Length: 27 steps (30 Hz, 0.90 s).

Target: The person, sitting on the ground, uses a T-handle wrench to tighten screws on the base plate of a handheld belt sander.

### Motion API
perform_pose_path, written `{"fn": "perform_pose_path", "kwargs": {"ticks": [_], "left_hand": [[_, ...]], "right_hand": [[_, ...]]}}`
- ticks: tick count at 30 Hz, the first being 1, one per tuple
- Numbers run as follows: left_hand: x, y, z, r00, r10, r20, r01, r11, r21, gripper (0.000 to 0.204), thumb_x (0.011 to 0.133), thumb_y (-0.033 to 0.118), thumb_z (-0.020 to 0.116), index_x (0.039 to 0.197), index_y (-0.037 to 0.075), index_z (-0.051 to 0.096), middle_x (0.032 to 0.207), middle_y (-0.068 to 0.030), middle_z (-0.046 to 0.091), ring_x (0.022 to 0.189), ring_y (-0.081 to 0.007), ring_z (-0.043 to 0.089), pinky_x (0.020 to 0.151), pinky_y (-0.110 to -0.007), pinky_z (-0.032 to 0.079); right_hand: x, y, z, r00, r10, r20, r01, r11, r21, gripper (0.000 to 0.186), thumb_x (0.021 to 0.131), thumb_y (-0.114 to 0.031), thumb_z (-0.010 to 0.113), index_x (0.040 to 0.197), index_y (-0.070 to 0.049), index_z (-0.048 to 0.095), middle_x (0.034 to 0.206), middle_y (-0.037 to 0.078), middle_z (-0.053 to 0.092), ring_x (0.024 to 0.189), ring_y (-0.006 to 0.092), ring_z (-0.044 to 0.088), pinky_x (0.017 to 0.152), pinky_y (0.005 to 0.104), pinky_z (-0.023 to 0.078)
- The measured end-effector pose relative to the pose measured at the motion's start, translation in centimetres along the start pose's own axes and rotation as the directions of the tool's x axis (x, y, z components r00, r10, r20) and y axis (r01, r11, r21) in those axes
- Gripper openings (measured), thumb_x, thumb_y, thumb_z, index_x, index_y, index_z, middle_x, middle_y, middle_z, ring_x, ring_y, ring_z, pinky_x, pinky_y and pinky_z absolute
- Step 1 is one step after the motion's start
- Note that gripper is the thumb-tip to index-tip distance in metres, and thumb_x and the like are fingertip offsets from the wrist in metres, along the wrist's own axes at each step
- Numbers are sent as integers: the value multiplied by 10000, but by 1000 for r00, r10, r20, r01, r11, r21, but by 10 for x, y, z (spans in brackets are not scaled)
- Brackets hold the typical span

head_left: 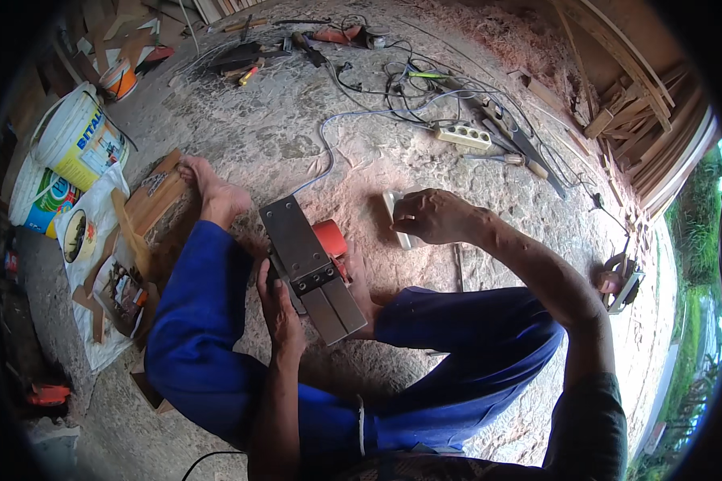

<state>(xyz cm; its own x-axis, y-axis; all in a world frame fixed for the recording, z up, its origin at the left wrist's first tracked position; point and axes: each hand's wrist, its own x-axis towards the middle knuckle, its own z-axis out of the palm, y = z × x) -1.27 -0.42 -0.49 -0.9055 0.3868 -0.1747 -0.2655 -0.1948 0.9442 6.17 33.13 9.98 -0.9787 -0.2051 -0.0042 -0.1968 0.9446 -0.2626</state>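
An electric hand planer (283,234) with a red body lies sole up between my bent legs, its dark metal plates and the blade slot facing me. My left hand (281,311) is wrapped round the planer's near left side, with most of its fingers hidden beneath. A pale cord runs away from the planer's far end. Off to the planer's right, my right hand (435,216) grips a flat whitish block (410,240) down at the floor, fingers curled over its top. The block's exact kind does not show.
Farther off lie a white power strip (463,135), tangled cords, a handsaw (537,164) and hand tools. Paint buckets (82,132) and wood offcuts stand left on a white sack (96,353). At the right are another power tool (620,282) and stacked timber (658,144).
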Motion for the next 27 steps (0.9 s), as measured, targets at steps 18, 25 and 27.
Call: {"fn": "perform_pose_path", "kwargs": {"ticks": [18, 25, 27], "left_hand": [[4, 4, -12, 974, 206, -97, -184, 963, 198, 536, 1079, 396, 421, 1524, 99, 382, 1501, -134, 438, 1391, -267, 403, 1163, -395, 296], [3, 7, -16, 987, 150, -47, -146, 986, 84, 538, 1081, 393, 418, 1526, 94, 379, 1496, -136, 449, 1388, -263, 409, 1161, -389, 301], [4, 6, -15, 992, 128, -18, -127, 991, 52, 538, 1082, 393, 417, 1526, 92, 378, 1494, -137, 452, 1388, -262, 411, 1160, -387, 302]], "right_hand": [[-189, -12, 123, 912, 178, 371, -149, 983, -106, 146, 915, -196, 643, 1019, -93, 642, 769, 96, 657, 773, 332, 698, 675, 466, 552], [-198, -10, 94, 776, 153, 612, -76, 986, -151, 154, 916, -210, 643, 1021, -97, 634, 775, 99, 655, 763, 341, 694, 664, 476, 544], [-208, -8, 77, 721, 178, 669, -77, 981, -179, 156, 917, -214, 643, 1022, -99, 632, 776, 99, 655, 760, 344, 693, 660, 479, 542]]}}
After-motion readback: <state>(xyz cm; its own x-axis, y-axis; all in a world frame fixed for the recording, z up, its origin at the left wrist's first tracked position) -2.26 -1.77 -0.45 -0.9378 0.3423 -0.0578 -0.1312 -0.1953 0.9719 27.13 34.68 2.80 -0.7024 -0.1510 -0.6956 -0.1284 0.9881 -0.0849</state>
